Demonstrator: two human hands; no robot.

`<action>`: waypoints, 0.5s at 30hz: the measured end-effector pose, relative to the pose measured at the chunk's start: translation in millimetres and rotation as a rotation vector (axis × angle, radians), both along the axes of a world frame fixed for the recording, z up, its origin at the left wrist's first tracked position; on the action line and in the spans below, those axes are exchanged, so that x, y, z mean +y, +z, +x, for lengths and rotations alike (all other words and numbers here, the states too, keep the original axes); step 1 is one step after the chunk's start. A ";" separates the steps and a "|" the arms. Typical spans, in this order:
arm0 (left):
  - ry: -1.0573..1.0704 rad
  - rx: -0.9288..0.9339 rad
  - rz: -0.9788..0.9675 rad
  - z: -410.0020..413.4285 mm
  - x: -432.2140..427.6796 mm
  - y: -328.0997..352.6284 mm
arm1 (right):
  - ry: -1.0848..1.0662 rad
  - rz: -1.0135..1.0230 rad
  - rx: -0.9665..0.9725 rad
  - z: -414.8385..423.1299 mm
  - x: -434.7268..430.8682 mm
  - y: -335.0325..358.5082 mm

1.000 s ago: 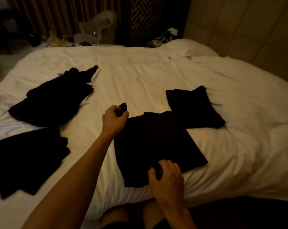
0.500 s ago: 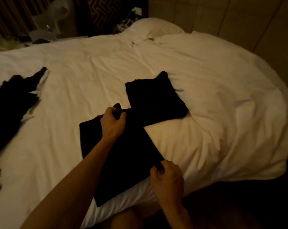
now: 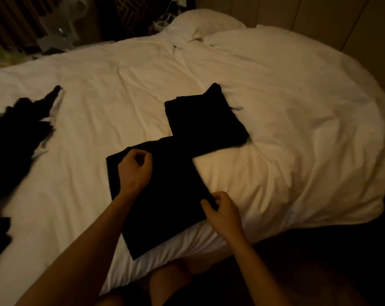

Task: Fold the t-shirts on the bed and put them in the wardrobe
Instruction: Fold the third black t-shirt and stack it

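Black shirt [image 3: 171,195] flat at the near edge of the white bed [image 3: 297,129], folded to a long rectangle, lower corner hanging just over that edge. Over the shirt's upper left corner, left hand [image 3: 135,171], fingers curled inward; any hold on the cloth impossible to tell in the dim light. At the shirt's right edge, right hand [image 3: 224,214], thumb and fingertips pinching the cloth. Nearer the bed's middle, folded shirt [image 3: 204,122], meeting the shirt's top right corner. Along the bed's left side, dark heap [image 3: 15,138] of unfolded shirts. At the bed's head, pillow [image 3: 200,23].
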State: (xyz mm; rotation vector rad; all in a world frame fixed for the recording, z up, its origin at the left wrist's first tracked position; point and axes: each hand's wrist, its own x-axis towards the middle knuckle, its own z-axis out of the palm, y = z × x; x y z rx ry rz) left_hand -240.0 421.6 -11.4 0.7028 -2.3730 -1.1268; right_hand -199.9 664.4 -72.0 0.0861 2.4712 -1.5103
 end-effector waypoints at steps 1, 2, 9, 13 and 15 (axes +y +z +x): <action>0.012 -0.033 -0.023 11.0 -6.8 -1.0 | 0.012 -0.004 -0.037 -3.5 0.4 1.4; 0.028 -0.066 -0.044 21.6 -13.1 -2.0 | 0.026 -0.008 -0.063 -6.6 1.0 2.2; 0.195 -0.413 0.006 98.1 -32.3 -22.1 | 0.030 -0.278 -0.287 -7.5 2.8 8.5; 0.148 -0.508 0.148 131.7 -23.6 -33.1 | -0.028 -0.459 -0.402 6.2 3.7 15.6; 0.092 -0.503 0.302 145.2 -18.5 -38.5 | -0.032 -0.477 -0.421 17.2 4.5 18.4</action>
